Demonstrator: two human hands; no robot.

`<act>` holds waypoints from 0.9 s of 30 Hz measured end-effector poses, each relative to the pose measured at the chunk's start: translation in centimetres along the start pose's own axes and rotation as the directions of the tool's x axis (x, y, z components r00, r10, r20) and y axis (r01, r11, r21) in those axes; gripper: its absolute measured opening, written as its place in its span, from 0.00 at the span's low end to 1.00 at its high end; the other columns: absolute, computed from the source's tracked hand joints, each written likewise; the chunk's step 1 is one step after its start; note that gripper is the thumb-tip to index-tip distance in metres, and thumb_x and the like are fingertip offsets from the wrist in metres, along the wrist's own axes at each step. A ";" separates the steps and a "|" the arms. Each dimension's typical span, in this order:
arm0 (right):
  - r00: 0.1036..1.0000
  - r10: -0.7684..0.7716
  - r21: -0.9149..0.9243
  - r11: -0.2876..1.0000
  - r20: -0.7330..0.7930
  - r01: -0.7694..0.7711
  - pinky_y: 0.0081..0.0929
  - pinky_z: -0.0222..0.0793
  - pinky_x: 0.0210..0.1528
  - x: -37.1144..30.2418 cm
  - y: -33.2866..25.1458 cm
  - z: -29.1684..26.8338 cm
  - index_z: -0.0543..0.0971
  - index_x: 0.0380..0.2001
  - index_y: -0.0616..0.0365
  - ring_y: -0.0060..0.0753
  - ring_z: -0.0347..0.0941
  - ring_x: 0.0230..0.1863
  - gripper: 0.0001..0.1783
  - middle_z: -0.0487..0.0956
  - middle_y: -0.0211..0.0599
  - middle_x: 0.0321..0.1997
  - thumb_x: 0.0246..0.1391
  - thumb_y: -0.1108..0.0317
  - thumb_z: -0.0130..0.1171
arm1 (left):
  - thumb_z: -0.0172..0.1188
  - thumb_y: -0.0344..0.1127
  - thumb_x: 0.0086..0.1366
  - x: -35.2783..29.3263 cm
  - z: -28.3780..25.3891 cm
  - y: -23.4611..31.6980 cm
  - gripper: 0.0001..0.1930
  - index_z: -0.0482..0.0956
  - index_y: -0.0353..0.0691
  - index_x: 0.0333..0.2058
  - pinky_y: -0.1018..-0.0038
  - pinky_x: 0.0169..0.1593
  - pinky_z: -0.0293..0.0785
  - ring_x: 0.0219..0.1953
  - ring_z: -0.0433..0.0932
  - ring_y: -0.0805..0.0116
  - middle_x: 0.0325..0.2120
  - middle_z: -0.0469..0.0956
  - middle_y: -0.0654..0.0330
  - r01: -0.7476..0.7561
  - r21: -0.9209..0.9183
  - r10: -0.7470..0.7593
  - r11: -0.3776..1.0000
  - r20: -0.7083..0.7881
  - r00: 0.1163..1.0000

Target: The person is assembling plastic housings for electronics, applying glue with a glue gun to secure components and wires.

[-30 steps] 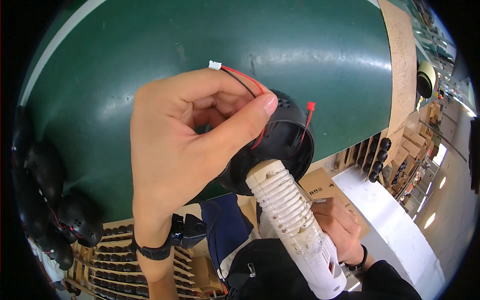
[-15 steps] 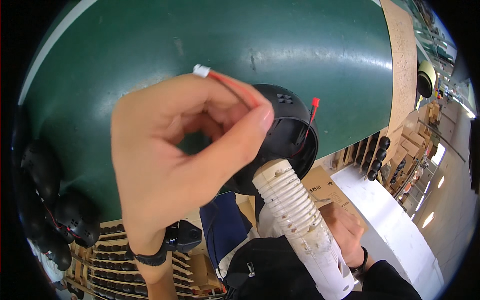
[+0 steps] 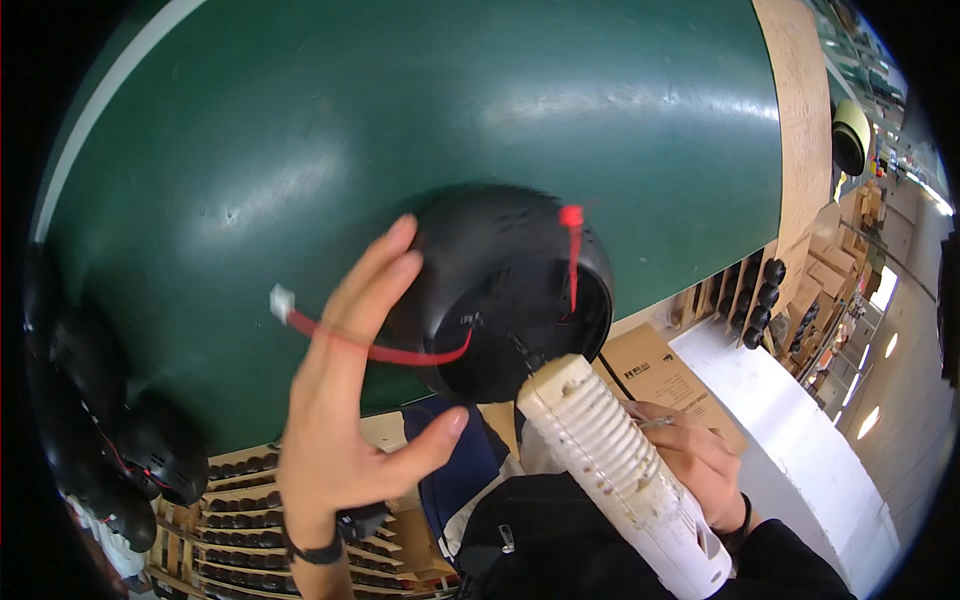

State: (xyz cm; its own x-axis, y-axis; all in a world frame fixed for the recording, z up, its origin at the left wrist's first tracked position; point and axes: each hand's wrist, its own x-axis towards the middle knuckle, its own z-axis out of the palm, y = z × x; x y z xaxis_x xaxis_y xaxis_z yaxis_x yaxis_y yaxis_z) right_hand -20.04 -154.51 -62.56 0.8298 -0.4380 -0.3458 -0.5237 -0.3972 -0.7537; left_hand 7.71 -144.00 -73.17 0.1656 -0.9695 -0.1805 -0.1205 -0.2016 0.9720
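A round black plastic shell (image 3: 490, 215) stands on the green tabletop, its hollow side toward me. From inside it come a red lead with a white connector (image 3: 282, 302) and a second one with a red connector (image 3: 571, 216). My left hand (image 3: 345, 400) is open at the shell's left side, fingers stretched along the wall and thumb apart; the white-tipped lead crosses in front of its fingers. My right hand (image 3: 698, 462) is closed at a white ribbed hot glue gun (image 3: 615, 450), its grip partly hidden behind the body. The gun's dark tip reaches the shell's opening.
More black shells (image 3: 155, 445) crowd the table's left edge, some with red wires. Below are wooden racks (image 3: 240, 520) holding rows of dark round parts. A cardboard box (image 3: 655, 370) lies beyond my right hand, beside a white surface (image 3: 780, 430). A wooden board (image 3: 800, 110) edges the table.
My left hand has let go of the white-tipped lead, opened and moved down to the shell's left side. The shell has turned and shifted slightly left. The glue gun has moved slightly downward.
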 end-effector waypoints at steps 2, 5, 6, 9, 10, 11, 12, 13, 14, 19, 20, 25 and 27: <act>1.000 0.008 0.036 0.999 0.013 -0.008 0.35 0.80 0.40 -1.2 0.2 -0.5 0.77 0.37 0.68 0.59 0.77 0.56 0.12 0.79 0.50 0.49 0.52 0.70 0.63 | 0.66 0.27 0.49 -2.7 1.7 0.8 0.43 0.59 0.33 0.66 0.59 0.66 0.62 0.67 0.62 0.45 0.64 0.63 0.40 0.101 -0.057 -0.104 0.993 -0.055 0.993; 0.999 0.032 0.022 0.999 -0.007 -0.032 0.35 0.81 0.40 -1.2 -0.3 -0.7 0.77 0.37 0.68 0.59 0.78 0.54 0.12 0.79 0.49 0.47 0.52 0.70 0.62 | 0.62 0.25 0.53 -6.3 1.9 -0.1 0.38 0.61 0.32 0.65 0.60 0.62 0.68 0.63 0.68 0.48 0.60 0.68 0.42 0.276 -0.158 -0.292 0.948 -0.090 0.952; 0.999 0.036 0.029 0.999 -0.013 -0.035 0.35 0.81 0.40 -1.2 -0.4 -0.6 0.77 0.37 0.68 0.59 0.78 0.54 0.12 0.79 0.49 0.47 0.52 0.70 0.62 | 0.61 0.24 0.55 -7.2 1.2 -1.0 0.35 0.62 0.31 0.64 0.62 0.60 0.72 0.60 0.73 0.51 0.57 0.72 0.43 0.398 -0.235 -0.434 0.887 -0.126 0.892; 1.000 0.000 0.004 1.000 -0.011 0.000 0.34 0.80 0.36 -1.1 0.0 -0.1 0.77 0.37 0.68 0.55 0.80 0.48 0.13 0.79 0.48 0.42 0.50 0.70 0.64 | 0.60 0.32 0.66 -6.4 -1.9 -1.5 0.25 0.68 0.27 0.59 0.71 0.48 0.74 0.42 0.78 0.67 0.43 0.79 0.52 0.426 -0.188 -0.464 0.885 -0.291 0.837; 1.000 -0.014 -0.017 1.000 -0.021 0.013 0.33 0.78 0.32 -1.2 0.1 0.3 0.76 0.36 0.68 0.52 0.80 0.44 0.14 0.79 0.47 0.40 0.49 0.70 0.64 | 0.60 0.32 0.66 -5.3 -2.3 -0.6 0.25 0.68 0.27 0.59 0.71 0.48 0.74 0.42 0.78 0.67 0.43 0.79 0.52 0.435 -0.183 -0.471 0.881 -0.286 0.834; 0.999 -0.024 -0.048 0.999 -0.029 0.023 0.31 0.76 0.29 -1.4 -0.1 0.4 0.76 0.36 0.68 0.50 0.80 0.40 0.14 0.78 0.46 0.38 0.48 0.70 0.64 | 0.60 0.29 0.65 -3.4 -2.4 0.3 0.23 0.69 0.26 0.57 0.73 0.46 0.73 0.41 0.77 0.69 0.42 0.79 0.53 0.276 -0.172 -0.307 0.946 -0.196 0.931; 0.999 -0.011 -0.062 0.998 -0.031 0.009 0.31 0.76 0.29 -1.6 -0.4 0.4 0.76 0.36 0.68 0.50 0.80 0.40 0.14 0.78 0.46 0.38 0.48 0.70 0.64 | 0.59 0.27 0.65 -1.3 -2.1 1.2 0.22 0.70 0.25 0.56 0.75 0.44 0.72 0.39 0.77 0.70 0.41 0.79 0.54 0.095 -0.188 -0.116 0.978 -0.104 0.988; 0.999 -0.005 -0.084 0.996 -0.051 0.000 0.30 0.74 0.27 -1.8 -0.4 0.4 0.76 0.36 0.68 0.48 0.79 0.38 0.15 0.78 0.46 0.37 0.47 0.70 0.65 | 0.61 0.24 0.62 0.8 -1.5 2.1 0.19 0.74 0.26 0.52 0.76 0.41 0.72 0.37 0.77 0.70 0.38 0.80 0.54 0.053 -0.106 -0.058 0.993 -0.044 0.997; 0.997 0.006 -0.118 0.993 -0.073 -0.015 0.29 0.71 0.25 -2.0 -0.4 0.3 0.76 0.36 0.68 0.46 0.78 0.36 0.15 0.78 0.46 0.36 0.46 0.69 0.65 | 0.63 0.22 0.58 2.8 -0.7 2.6 0.16 0.78 0.27 0.47 0.77 0.38 0.72 0.35 0.78 0.69 0.35 0.81 0.54 -0.003 -0.038 0.004 0.999 0.020 1.000; 0.996 0.035 -0.098 0.994 -0.088 -0.043 0.27 0.69 0.23 -2.1 -0.9 0.9 0.76 0.36 0.68 0.46 0.78 0.35 0.16 0.77 0.46 0.35 0.44 0.69 0.65 | 0.68 0.18 0.48 6.2 0.8 4.9 0.10 0.84 0.30 0.33 0.78 0.30 0.71 0.27 0.78 0.67 0.26 0.81 0.54 -0.175 0.082 0.172 0.981 0.052 0.984; 0.994 0.038 -0.109 0.993 -0.098 -0.049 0.27 0.69 0.22 -2.1 -0.8 1.0 0.76 0.36 0.68 0.46 0.78 0.35 0.17 0.77 0.45 0.35 0.43 0.69 0.65 | 0.68 0.17 0.47 6.6 1.3 5.0 0.08 0.85 0.31 0.29 0.79 0.29 0.70 0.25 0.78 0.67 0.24 0.81 0.54 -0.179 0.064 0.179 0.982 0.003 0.984; 0.994 0.040 -0.145 0.988 -0.104 -0.055 0.27 0.69 0.22 -2.1 -0.4 1.4 0.76 0.35 0.68 0.45 0.78 0.35 0.17 0.77 0.45 0.34 0.42 0.68 0.65 | 0.68 0.17 0.48 8.2 2.9 4.4 0.09 0.84 0.30 0.31 0.79 0.30 0.71 0.27 0.79 0.68 0.26 0.82 0.53 -0.213 0.030 0.210 0.977 0.066 0.975; 0.994 0.018 -0.183 0.982 -0.111 -0.038 0.27 0.69 0.22 -2.2 -0.5 1.5 0.76 0.34 0.68 0.44 0.78 0.34 0.17 0.77 0.45 0.34 0.41 0.69 0.65 | 0.68 0.17 0.48 8.2 2.9 4.6 0.09 0.84 0.30 0.32 0.79 0.30 0.71 0.27 0.79 0.69 0.26 0.82 0.53 -0.225 0.023 0.223 0.974 0.076 0.972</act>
State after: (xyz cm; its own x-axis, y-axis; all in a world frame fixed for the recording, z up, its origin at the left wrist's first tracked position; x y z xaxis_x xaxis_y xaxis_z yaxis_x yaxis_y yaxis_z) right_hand -21.34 -152.12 -62.28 0.7939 -0.5317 -0.2949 -0.5812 -0.5210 -0.6251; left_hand 5.71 -153.32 -70.62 0.0596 -0.9978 0.0296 -0.1773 0.0186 0.9840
